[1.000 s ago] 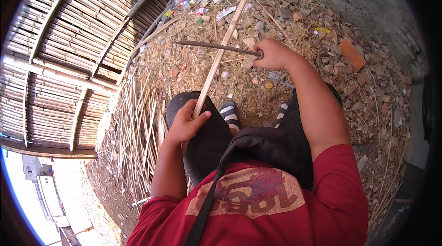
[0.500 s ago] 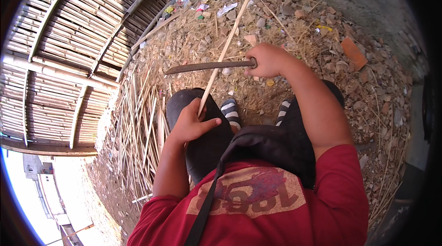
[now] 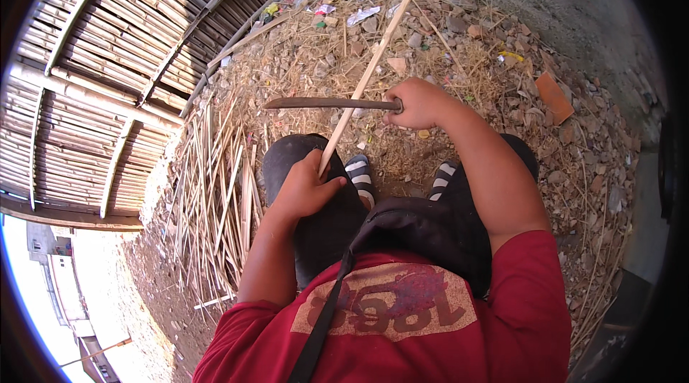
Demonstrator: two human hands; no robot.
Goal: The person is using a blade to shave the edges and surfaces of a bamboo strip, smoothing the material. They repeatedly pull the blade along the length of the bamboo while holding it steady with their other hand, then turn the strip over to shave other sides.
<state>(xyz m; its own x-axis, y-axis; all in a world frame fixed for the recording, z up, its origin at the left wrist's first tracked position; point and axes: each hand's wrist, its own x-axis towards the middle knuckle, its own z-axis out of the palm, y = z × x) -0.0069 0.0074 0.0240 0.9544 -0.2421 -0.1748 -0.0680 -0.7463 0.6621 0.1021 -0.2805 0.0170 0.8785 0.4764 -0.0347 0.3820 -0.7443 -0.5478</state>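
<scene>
My left hand (image 3: 310, 183) rests over my left knee, closed around the lower end of a pale bamboo strip (image 3: 374, 62). The strip slants away up and to the right, past my knees. My right hand (image 3: 418, 105) grips the handle end of a long machete (image 3: 316, 102) with a dark, brownish blade. The blade points left, lying nearly level across the strip, and seems to touch it. Most of the machete's handle is hidden inside my right fist.
A heap of split bamboo strips (image 3: 219, 196) lies on the ground to my left, beside a slatted bamboo wall (image 3: 108, 46). Rubble, straw and litter cover the ground ahead, with an orange tile piece (image 3: 554, 97) at the right. A rough wall (image 3: 574, 10) stands beyond.
The bamboo strip's far end has shifted slightly right and nearer. My right hand and the machete have dropped a little toward me, and the blade lies more level. Both grips persist.
</scene>
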